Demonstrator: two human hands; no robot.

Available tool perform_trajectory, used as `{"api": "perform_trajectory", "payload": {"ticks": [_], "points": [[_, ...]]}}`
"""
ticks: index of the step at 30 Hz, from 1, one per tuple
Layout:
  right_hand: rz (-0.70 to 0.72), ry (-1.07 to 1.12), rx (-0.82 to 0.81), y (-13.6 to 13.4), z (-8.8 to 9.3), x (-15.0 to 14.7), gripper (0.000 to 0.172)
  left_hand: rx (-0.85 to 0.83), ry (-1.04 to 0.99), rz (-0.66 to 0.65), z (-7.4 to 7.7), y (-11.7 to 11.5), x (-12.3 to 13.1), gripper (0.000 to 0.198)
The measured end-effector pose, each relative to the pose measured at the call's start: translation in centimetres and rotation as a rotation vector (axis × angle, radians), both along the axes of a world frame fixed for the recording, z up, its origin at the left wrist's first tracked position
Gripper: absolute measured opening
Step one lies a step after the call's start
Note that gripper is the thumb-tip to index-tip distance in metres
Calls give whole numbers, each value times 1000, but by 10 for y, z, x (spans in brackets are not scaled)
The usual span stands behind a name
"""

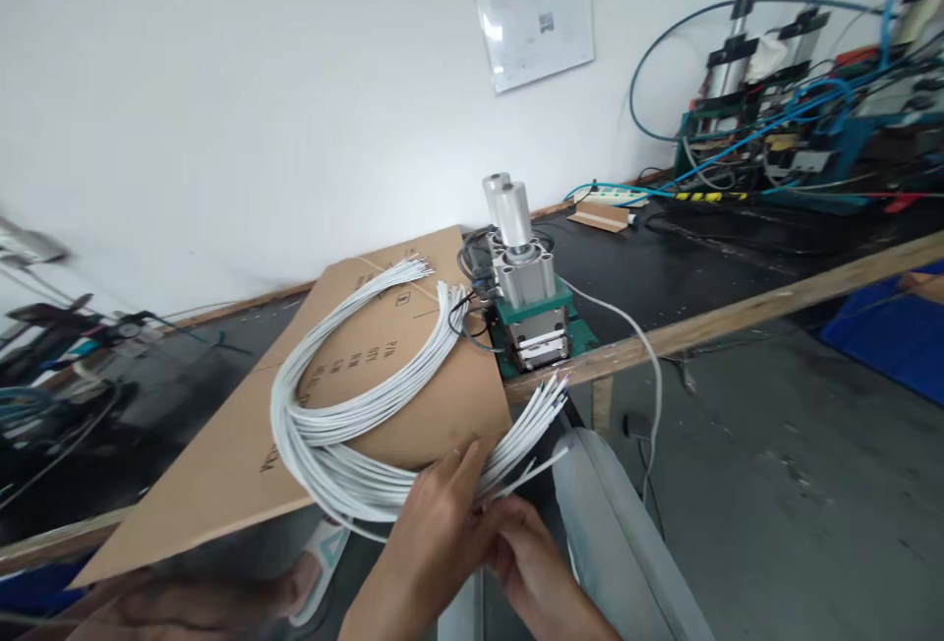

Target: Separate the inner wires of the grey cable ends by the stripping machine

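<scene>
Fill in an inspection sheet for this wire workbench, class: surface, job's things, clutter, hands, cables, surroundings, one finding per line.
Surface: dark workbench with a wooden front edge; a flat cardboard sheet lies across it.
Job's things: bundle of white wires, looped over the cardboard, ends fanned out.
Clutter: small green-based pneumatic machine at the bench edge; a wood block behind it.
Hands: left hand and right hand both grip the bundle near its lower ends.
Cables: grey cable hangs off the bench; blue hoses run to the far equipment.
Surroundings: white wall with a posted sheet; more machinery at right; concrete floor.
</scene>
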State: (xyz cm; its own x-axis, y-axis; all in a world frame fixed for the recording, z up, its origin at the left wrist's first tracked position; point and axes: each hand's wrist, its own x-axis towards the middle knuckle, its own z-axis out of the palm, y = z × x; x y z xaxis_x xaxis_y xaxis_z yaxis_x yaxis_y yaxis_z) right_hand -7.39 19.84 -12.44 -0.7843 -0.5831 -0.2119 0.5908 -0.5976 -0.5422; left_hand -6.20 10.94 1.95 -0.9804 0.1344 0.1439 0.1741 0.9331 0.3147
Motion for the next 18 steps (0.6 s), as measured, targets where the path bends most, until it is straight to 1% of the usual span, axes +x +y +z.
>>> {"api": "perform_trajectory", "payload": {"ticks": [1, 2, 3, 4, 5, 7, 8, 9, 10, 11, 12, 13, 14, 15, 16, 18], "points": [[-39, 54, 15, 11, 12, -1, 56, -46, 44, -53, -3, -1, 2, 54], [-58, 116, 43, 21, 26, -3, 51, -112, 104, -113, -5, -3, 4, 60], [-52, 192, 77, 30, 39, -6, 46, -199, 212, -168, -7, -6, 5, 68], [-54, 271, 119, 38, 53, -8, 43, -275, 294, -181, -9, -9, 6, 71], [-42, 346, 154, 45, 66, -11, 40, -329, 328, -186, -10, -12, 6, 65], [6, 467, 224, 59, 87, -13, 32, -398, 297, -209, -12, -20, 4, 56], [16, 514, 270, 68, 92, -13, 28, -421, 269, -220, -13, -24, 3, 52], [24, 551, 329, 79, 94, -13, 26, -431, 252, -234, -15, -27, 3, 47], [18, 579, 401, 92, 90, -13, 26, -432, 259, -243, -16, -29, 2, 39], [39, 615, 526, 108, 80, -14, 30, -425, 289, -250, -17, -31, 1, 30], [-23, 575, 600, 126, 64, -16, 34, -410, 337, -253, -18, -32, 1, 20], [-144, 495, 680, 144, 43, -21, 39, -394, 397, -247, -19, -33, 0, 12], [-285, 416, 764, 161, 19, -28, 41, -388, 460, -231, -19, -33, 0, 7], [-400, 338, 834, 176, -8, -37, 43, -385, 516, -212, -19, -32, -2, 8], [-465, 268, 885, 188, -35, -47, 44, -385, 551, -185, -20, -31, -3, 10], [-455, 166, 943, 198, -85, -64, 48, -389, 554, -126, -20, -29, -7, 10]]}}
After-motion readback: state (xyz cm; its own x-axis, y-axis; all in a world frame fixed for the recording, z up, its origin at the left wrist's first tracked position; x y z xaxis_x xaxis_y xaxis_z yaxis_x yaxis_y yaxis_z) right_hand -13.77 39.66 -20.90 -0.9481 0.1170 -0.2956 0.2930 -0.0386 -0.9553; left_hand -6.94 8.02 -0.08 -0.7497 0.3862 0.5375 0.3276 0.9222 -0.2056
